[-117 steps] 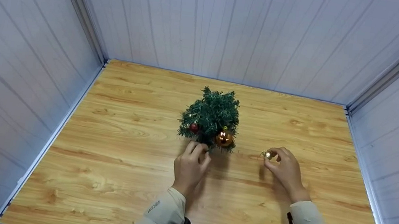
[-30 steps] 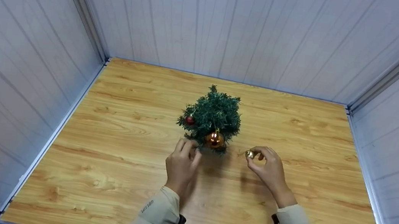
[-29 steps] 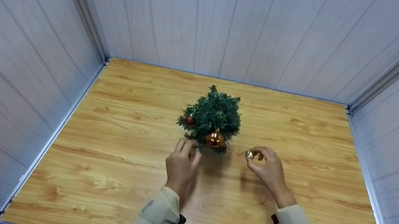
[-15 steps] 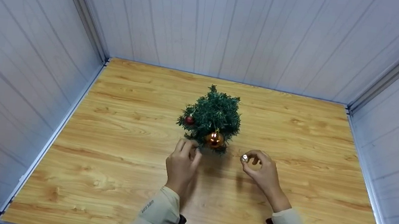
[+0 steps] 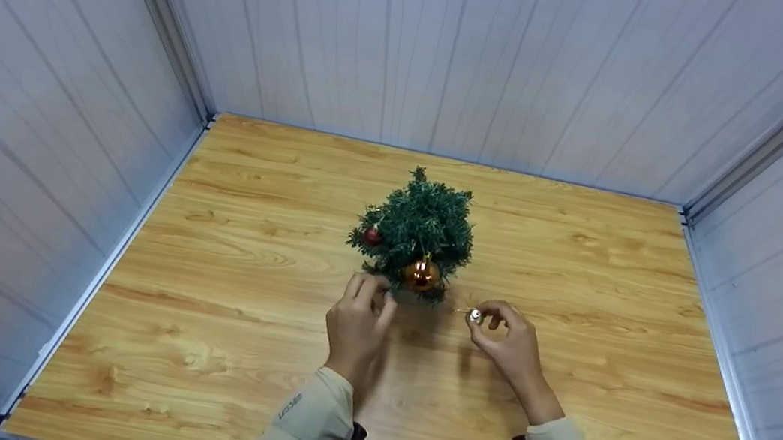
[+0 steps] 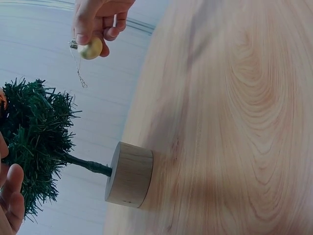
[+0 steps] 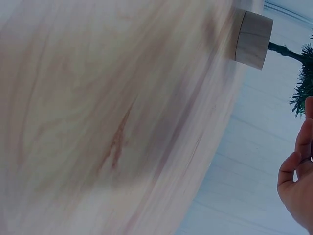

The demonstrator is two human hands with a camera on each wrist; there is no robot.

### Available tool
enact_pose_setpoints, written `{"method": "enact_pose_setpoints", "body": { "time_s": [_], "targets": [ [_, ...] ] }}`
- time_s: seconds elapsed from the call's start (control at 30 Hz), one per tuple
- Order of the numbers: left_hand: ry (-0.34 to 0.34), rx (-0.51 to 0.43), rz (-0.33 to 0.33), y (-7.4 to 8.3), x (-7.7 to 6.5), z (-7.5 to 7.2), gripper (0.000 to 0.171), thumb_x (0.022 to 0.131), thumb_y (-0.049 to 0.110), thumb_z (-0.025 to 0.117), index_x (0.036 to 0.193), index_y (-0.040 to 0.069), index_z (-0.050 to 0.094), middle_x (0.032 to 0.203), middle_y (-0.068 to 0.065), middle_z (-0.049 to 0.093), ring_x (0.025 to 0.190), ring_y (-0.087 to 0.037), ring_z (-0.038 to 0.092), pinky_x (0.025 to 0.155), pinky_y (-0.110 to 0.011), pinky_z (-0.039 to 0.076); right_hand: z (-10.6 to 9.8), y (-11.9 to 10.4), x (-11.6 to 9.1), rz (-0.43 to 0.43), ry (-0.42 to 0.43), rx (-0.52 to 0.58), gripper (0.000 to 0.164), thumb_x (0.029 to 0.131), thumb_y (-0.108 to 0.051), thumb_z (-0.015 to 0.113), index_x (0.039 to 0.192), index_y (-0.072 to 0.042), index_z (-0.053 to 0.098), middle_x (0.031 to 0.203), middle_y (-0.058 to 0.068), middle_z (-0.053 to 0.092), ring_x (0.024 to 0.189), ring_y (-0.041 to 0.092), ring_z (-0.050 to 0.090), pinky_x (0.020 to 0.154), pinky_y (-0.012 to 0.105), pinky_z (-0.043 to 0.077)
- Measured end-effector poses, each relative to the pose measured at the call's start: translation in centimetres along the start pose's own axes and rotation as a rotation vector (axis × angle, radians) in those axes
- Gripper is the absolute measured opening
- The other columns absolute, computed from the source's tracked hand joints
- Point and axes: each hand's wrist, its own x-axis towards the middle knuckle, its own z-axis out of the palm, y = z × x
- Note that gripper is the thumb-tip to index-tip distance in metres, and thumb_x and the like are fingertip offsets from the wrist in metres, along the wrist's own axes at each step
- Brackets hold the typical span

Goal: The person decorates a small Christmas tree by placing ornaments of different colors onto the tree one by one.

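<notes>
A small green Christmas tree (image 5: 429, 217) stands mid-table on a round wooden base (image 6: 131, 174). An orange bauble (image 5: 421, 275) hangs on its front and a small red bauble (image 5: 373, 236) on its left. At the lower front branches, my left hand (image 5: 356, 327) holds the tree with bent fingers; the exact contact is hidden by foliage. To the right of the tree, my right hand (image 5: 514, 348) pinches a small gold bauble (image 6: 91, 49) between thumb and fingers. Its thin string loop (image 6: 81, 78) hangs free, apart from the branches.
The wood-grain table (image 5: 231, 229) is enclosed by white panel walls (image 5: 414, 49) at the back and both sides. Dark bands sit around both wrists, a black piece (image 5: 355, 436) showing under the left cuff.
Since the oldest frame the tree has turned and its orange bauble shifted left, with my left hand. My right hand has brought the gold bauble leftward and slightly nearer the front, closer to the tree.
</notes>
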Motion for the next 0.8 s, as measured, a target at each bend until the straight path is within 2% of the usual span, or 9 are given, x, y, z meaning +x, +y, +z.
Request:
{"method": "enact_pose_setpoints", "body": {
  "time_s": [0.13, 0.27, 0.43, 0.7, 0.8],
  "targets": [
    [0.002, 0.000, -0.002, 0.0, 0.0, 0.0, 0.010, 0.083, 0.012, 0.068, 0.093, 0.015, 0.066, 0.091, 0.002, 0.060, 0.057, -0.006, 0.054, 0.046, -0.026, 0.044, 0.2, -0.2, -0.2, 0.028, -0.002, 0.011, 0.015, 0.083, -0.011, 0.076, 0.096, -0.016, 0.071, 0.092, -0.006, 0.069, 0.075, 0.023, 0.059, 0.069, 0.041, 0.048],
    [0.007, 0.001, 0.003, -0.1, 0.1, 0.0, 0.010, 0.083, 0.012, 0.069, 0.092, 0.014, 0.066, 0.090, 0.002, 0.059, 0.057, -0.005, 0.053, 0.046, -0.026, 0.043, 0.4, -0.4, -0.2, -0.004, -0.006, 0.035, 0.016, 0.082, -0.009, 0.076, 0.096, -0.015, 0.070, 0.092, -0.006, 0.069, 0.075, 0.026, 0.060, 0.069, 0.035, 0.048],
    [0.004, 0.002, 0.003, 0.0, 0.0, 0.0, 0.011, 0.083, 0.012, 0.069, 0.092, 0.015, 0.066, 0.091, 0.002, 0.059, 0.056, -0.005, 0.053, 0.046, -0.026, 0.044, 0.5, -0.9, -0.2, -0.061, -0.004, 0.051, 0.018, 0.081, -0.007, 0.076, 0.097, -0.013, 0.071, 0.092, -0.004, 0.069, 0.074, 0.029, 0.060, 0.068, 0.041, 0.049],
    [0.001, -0.007, 0.015, 0.1, -0.2, 0.1, 0.010, 0.084, 0.015, 0.067, 0.094, 0.016, 0.065, 0.092, 0.003, 0.060, 0.056, -0.005, 0.054, 0.046, -0.025, 0.044, 0.8, -1.7, -0.3, -0.039, -0.011, 0.064, 0.019, 0.080, -0.007, 0.076, 0.098, -0.013, 0.071, 0.093, -0.003, 0.070, 0.074, 0.027, 0.060, 0.069, 0.045, 0.050],
    [-0.002, -0.015, 0.015, 0.2, -0.2, 0.1, 0.010, 0.085, 0.015, 0.067, 0.095, 0.016, 0.065, 0.091, 0.003, 0.060, 0.056, -0.005, 0.054, 0.046, -0.025, 0.044, 0.9, -1.8, -0.3, -0.045, -0.011, 0.067, 0.019, 0.080, -0.007, 0.076, 0.097, -0.013, 0.071, 0.092, -0.004, 0.069, 0.074, 0.021, 0.060, 0.069, 0.041, 0.050]
  ]
}}
